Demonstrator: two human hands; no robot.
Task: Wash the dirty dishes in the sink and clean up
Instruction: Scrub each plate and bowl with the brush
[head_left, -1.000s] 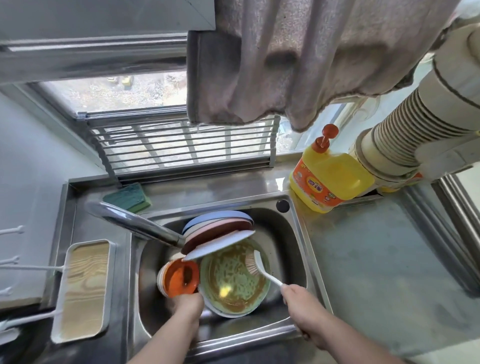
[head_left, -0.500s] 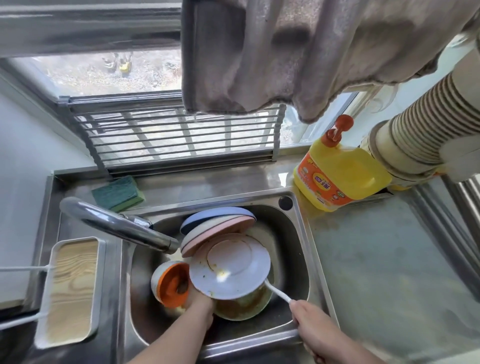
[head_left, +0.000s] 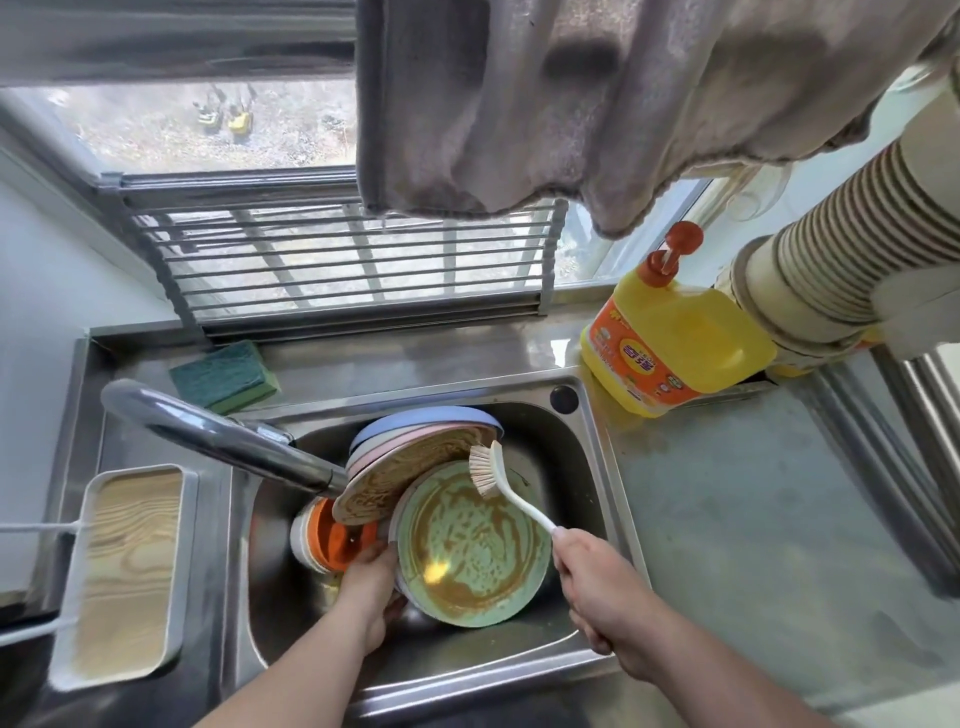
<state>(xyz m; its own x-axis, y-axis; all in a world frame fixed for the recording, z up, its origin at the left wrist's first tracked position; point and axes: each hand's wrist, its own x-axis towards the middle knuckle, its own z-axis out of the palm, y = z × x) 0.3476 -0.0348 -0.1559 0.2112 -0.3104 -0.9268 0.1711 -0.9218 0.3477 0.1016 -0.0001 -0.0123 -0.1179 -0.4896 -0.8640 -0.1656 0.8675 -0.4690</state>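
**Green plate held in sink, brush at its top edge**

Steel sink (head_left: 587, 457) holds the dirty dishes. Left hand (head_left: 371, 587) grips the left rim of a green plate (head_left: 470, 545), fingers curled round its edge; the plate is tilted up, face smeared with brown residue. Right hand (head_left: 597, 587) is closed round the white handle of a dish brush (head_left: 493, 470); bristle head sits at the plate's upper edge, touching or just above it, can't tell which.

Behind the green plate: a stack of plates (head_left: 415, 447) leaning toward the back wall of the sink, front one streaked brown, pink and blue rims showing behind. Orange bowl (head_left: 332, 535) on its side at the left, just beside the left hand. Faucet (head_left: 218, 436) arches in from the left, spout ending over the stack.

On the ledge: green sponge (head_left: 223, 374) behind the faucet, yellow soap bottle (head_left: 670, 343) at the back right corner. Wood-bottomed tray (head_left: 124, 571) left of the sink. Grey cloth (head_left: 597, 104) hangs overhead.
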